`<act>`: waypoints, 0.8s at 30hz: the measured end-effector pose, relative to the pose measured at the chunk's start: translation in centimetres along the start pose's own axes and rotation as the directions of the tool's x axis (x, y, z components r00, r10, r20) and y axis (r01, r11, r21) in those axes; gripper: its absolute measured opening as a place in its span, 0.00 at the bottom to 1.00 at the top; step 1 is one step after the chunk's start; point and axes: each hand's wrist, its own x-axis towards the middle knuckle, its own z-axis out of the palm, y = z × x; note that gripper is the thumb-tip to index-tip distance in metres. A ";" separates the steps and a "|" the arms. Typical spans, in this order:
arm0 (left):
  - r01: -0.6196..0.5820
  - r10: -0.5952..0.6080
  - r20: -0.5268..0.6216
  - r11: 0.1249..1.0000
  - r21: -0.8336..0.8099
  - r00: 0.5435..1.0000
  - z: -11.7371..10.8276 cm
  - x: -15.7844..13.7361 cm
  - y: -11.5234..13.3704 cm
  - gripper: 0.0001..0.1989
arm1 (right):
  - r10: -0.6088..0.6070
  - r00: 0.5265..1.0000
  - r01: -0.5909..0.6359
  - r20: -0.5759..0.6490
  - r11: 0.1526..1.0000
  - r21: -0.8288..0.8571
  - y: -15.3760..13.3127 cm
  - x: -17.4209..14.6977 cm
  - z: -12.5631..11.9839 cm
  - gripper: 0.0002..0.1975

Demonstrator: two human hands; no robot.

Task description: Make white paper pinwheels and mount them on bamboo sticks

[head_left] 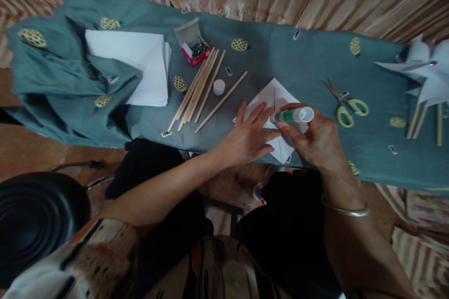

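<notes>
A square of white paper (274, 91) with a cut or crease along its diagonal lies turned like a diamond near the table's front edge. Across its left part rests my left hand (247, 138), fingers spread and flat. My right hand (317, 135) is closed around a green and white glue stick (291, 115), whose tip end is at the middle of the paper; the exact contact is hidden by my fingers. The round white glue cap (219, 87) stands to the left, beside a single wooden stick (221, 102).
Several wooden sticks (196, 91) lie left of the cap, below an open red box (196, 56) of small metal pins. Farther left is a white paper stack (149, 67). Green-handled scissors (345, 105) lie right, then white paper pinwheels (428, 70). A black stool (38, 224) stands lower left.
</notes>
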 end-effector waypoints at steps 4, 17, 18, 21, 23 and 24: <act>0.007 -0.007 0.010 1.000 0.002 1.000 0.0 0.1 0.0 0.22 | 0.033 0.999 -0.034 -0.032 0.999 -0.035 0.3 0.0 0.3 0.13; 0.001 -0.001 0.002 1.000 0.012 1.000 0.0 0.0 0.0 0.21 | 0.139 0.988 -0.146 -0.061 0.982 -0.122 0.2 0.5 0.6 0.16; 0.001 -0.001 0.003 1.000 0.013 1.000 0.0 0.0 0.0 0.21 | 0.133 0.989 -0.140 -0.060 0.983 -0.119 0.2 0.5 0.6 0.16; 0.001 -0.001 0.012 1.000 0.017 1.000 -0.1 0.0 0.0 0.21 | 0.125 0.990 -0.131 -0.059 0.985 -0.110 0.3 0.4 0.6 0.14; 0.000 0.000 0.014 1.000 0.018 1.000 0.0 0.0 0.0 0.21 | 0.123 0.990 -0.130 -0.069 0.986 -0.107 0.4 0.4 0.6 0.13; 0.000 0.000 0.010 1.000 0.017 1.000 0.0 0.0 0.0 0.21 | 0.118 0.991 -0.125 -0.071 0.987 -0.103 0.5 0.3 0.6 0.13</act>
